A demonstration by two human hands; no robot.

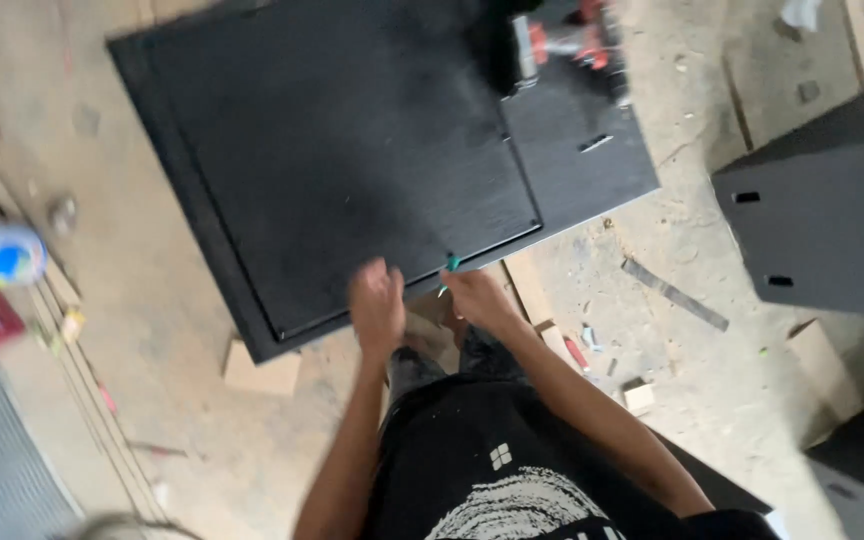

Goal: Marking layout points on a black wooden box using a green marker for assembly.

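The right hand [477,298] pinches a small teal tool [451,266] at the near edge of the black panel [352,150]; the left hand [377,305] hovers beside, fingers loosely curled, holding nothing. Steadying the panel would help. A drill [562,45] lies far right.

floor [202,420]: dusty bare concrete, littered with chips and scraps, spreading all around below the hands. wood offcut [262,372]: lay just left of the hands. metal strip [674,293]: lay well to their right. grey cabinet [832,215]: stood far right. ribbed grey mat [2,470]: sat far to the lower left. light: soft, even, daylight-like.
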